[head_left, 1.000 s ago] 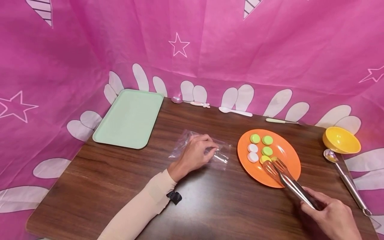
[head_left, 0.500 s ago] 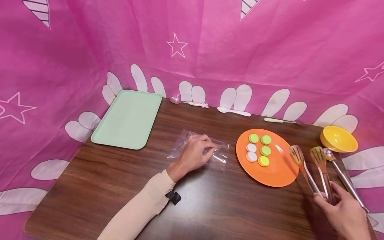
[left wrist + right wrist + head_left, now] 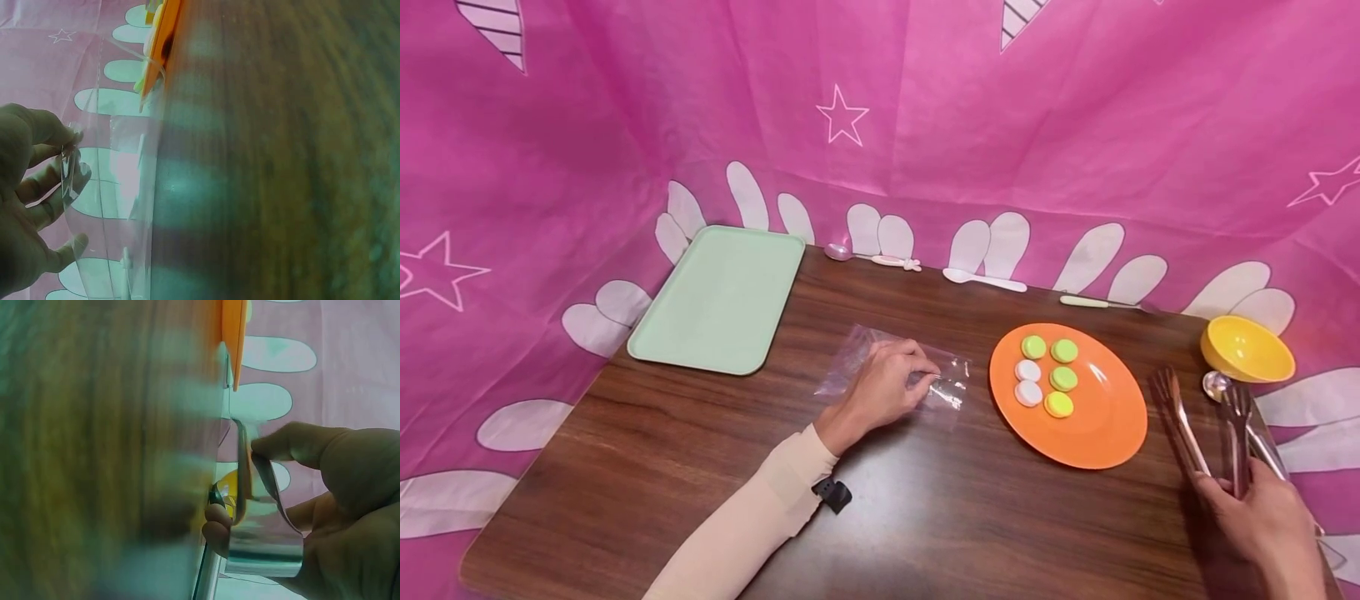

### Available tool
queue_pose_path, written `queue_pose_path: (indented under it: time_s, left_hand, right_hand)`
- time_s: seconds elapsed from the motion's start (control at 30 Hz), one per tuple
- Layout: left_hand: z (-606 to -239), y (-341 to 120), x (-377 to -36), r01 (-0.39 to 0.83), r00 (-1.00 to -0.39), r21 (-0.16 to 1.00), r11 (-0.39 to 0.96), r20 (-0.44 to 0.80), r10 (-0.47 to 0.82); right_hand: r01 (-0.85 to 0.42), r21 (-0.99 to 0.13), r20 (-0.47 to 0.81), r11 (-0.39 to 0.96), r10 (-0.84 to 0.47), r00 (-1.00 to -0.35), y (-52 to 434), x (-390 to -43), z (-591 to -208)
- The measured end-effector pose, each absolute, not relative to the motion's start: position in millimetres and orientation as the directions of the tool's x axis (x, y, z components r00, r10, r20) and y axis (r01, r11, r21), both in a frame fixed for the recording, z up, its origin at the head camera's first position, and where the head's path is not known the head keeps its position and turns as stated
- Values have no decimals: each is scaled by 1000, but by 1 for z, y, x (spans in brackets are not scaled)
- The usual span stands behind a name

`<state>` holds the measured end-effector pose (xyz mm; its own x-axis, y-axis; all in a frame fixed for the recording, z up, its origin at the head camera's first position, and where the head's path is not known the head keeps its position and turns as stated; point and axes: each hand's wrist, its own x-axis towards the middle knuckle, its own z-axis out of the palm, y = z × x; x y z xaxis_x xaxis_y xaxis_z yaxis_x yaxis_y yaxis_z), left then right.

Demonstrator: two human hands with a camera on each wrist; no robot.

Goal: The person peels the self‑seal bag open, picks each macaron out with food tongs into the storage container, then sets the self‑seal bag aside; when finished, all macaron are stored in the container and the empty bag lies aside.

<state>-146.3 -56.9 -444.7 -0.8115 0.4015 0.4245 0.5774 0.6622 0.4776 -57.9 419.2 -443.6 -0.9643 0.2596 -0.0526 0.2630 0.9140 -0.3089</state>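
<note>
My left hand (image 3: 891, 382) pinches the upper layer of a clear plastic bag (image 3: 842, 367) on the table between thumb and fingers. In the left wrist view the lifted film (image 3: 106, 187) hangs from the fingertips. My right hand (image 3: 1262, 517) grips metal tongs (image 3: 1187, 425) near their bent end, right of the orange plate (image 3: 1112, 433). The tongs' slotted heads stand apart with nothing between them. On the plate lie several toy macarons: a yellow one (image 3: 1059, 405), two white ones (image 3: 1028, 393) and three green ones (image 3: 1063, 378). The right wrist view shows the tongs' bend (image 3: 265, 550).
A pale green tray (image 3: 722, 300) lies at the back left. Two spoons, a purple-tipped one (image 3: 887, 261) and a white one (image 3: 985, 279), and a green-handled utensil (image 3: 1086, 301) lie along the back. A yellow bowl (image 3: 1247, 350) and a metal scoop (image 3: 1216, 385) are at the right edge.
The right hand has drawn the tongs off the yellow macaron, which stays on the plate, moved right and lowered them beside the scoop. The tongs have spread. The left hand keeps its place.
</note>
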Motion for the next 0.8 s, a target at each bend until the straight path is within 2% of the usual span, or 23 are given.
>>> queue_pose_path:
  time_s: [0.23,0.5,0.63,0.8]
  left_hand:
    - [-443,-59,-147,560,-827,488,669,379,415]
    - [-444,-60,-148,542,-839,486,685,350,416]
    - [-442,-61,-148,550,-832,471,690,378,406]
    - [-438,-66,-150,542,-835,498,677,415,362]
  right_hand:
    - [264,-326,-116,908,238,-964,415,-62,-445]
    - [221,-247,-186,944,177,-966,413,-67,-447]
    - [226,-267,-209,937,173,-963,414,-70,-447]
    - [205,-357,-122,911,172,-977,405,-71,-448]
